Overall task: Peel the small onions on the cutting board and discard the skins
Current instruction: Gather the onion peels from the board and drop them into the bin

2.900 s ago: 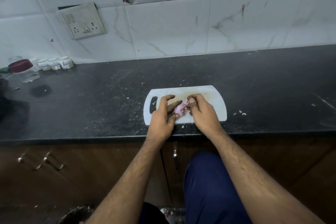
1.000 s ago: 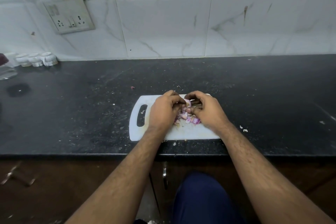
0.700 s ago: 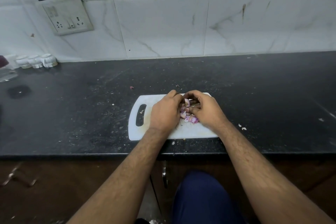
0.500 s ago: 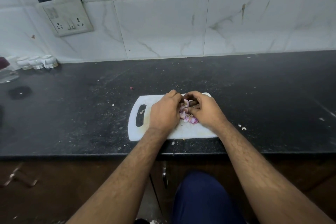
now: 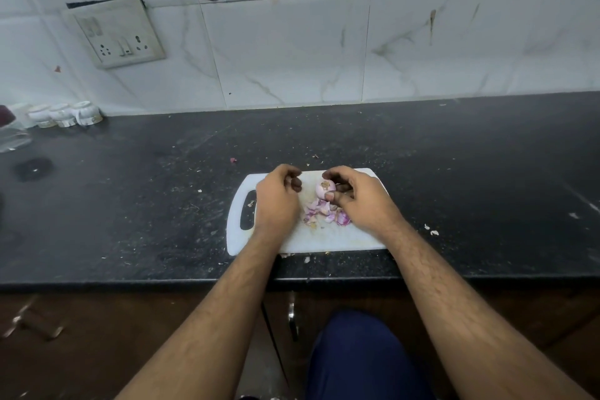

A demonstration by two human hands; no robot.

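We pinch the onion (image 5: 325,189) in our right hand (image 5: 358,201); our left hand (image 5: 277,200) is curled, holding nothing we can see. We judge the peeling nearly done; next we must gather the skins (image 5: 324,214).

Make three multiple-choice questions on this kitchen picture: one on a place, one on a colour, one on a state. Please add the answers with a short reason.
1. Where do the loose onion skins lie?
A. on the cutting board
B. beside the socket
C. on the floor

2. What colour is the cutting board?
A. green
B. white
C. brown

3. What does the right hand do?
A. lies flat
B. hangs below the counter
C. holds a small onion

Answers: 1 A, the skins lie piled on the board between the hands. 2 B, white against the black counter. 3 C, thumb and fingers pinch the small onion; the left hand holds nothing visible.
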